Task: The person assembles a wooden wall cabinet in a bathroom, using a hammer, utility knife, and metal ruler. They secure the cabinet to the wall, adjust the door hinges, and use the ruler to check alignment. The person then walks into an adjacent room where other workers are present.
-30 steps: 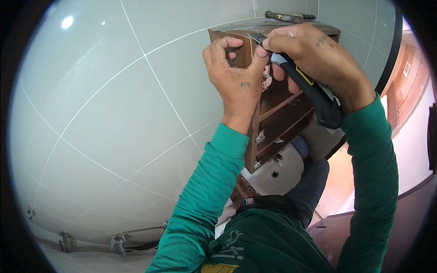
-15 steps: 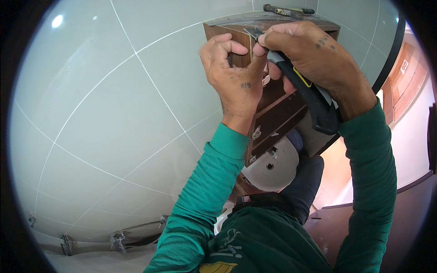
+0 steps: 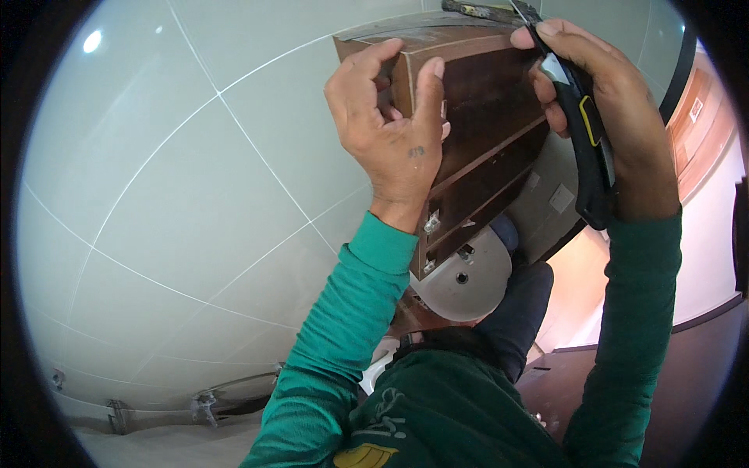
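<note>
A brown wooden cabinet (image 3: 484, 97) with a dusty top stands against the tiled wall. My left hand (image 3: 386, 136) is around its near left corner edge, thumb on the front side and fingers curled at the outer side. Right of the cabinet's upper edge, my right hand (image 3: 620, 97) holds a black and grey utility knife (image 3: 587, 136) with a yellow outline on its handle. The knife's blade end points up and away, apart from the edge my left hand grips.
A hammer (image 3: 482, 11) lies on the cabinet top, behind the knife tip. Below the cabinet's open compartments sits a white washbasin (image 3: 468, 292). Pale grey tiles (image 3: 172, 210) cover the wall at left, and a bright doorway (image 3: 573, 288) opens at right.
My right hand has drawn the knife away from the cabinet's corner, to the right. My left hand has shifted slightly left and remains at the edge, with its thumb raised.
</note>
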A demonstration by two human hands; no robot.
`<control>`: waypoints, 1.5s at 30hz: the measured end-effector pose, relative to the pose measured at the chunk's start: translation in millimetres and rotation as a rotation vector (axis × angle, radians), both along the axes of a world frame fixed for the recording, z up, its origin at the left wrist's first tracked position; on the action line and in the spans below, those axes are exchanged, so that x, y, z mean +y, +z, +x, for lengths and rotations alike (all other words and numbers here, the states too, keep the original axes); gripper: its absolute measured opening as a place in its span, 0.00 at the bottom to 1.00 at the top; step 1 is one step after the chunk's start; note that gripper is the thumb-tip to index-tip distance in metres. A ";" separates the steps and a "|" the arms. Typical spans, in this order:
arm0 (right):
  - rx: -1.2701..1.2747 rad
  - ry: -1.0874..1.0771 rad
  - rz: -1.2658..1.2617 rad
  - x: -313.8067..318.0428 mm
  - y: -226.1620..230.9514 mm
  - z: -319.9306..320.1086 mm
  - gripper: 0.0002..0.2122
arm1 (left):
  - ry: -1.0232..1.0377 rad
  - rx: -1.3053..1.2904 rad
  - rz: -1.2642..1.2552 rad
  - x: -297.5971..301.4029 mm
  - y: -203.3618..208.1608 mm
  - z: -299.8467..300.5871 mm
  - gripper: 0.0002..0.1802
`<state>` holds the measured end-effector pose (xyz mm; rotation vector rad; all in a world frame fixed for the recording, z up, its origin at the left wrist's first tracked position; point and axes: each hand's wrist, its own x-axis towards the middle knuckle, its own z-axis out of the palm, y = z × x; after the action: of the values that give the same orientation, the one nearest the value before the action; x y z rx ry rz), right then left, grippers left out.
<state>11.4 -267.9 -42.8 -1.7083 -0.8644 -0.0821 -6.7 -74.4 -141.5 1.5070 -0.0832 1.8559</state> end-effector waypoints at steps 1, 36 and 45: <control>-0.005 -0.013 0.005 -6.7 -3.8 -0.7 0.19 | 0.049 -0.011 0.062 3.8 -0.3 3.4 0.18; -1.425 -0.145 -0.062 38.0 -26.2 -4.0 0.16 | -0.301 0.026 -0.176 12.8 -18.4 -7.4 0.21; -1.387 -0.311 -0.213 46.2 -38.9 6.4 0.20 | -0.278 0.054 -0.225 3.4 -14.8 -8.9 0.14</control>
<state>17.8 -221.6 -81.8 -1.8545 -1.5832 -1.5635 -15.6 -71.0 -156.3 1.3168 -0.0532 1.5484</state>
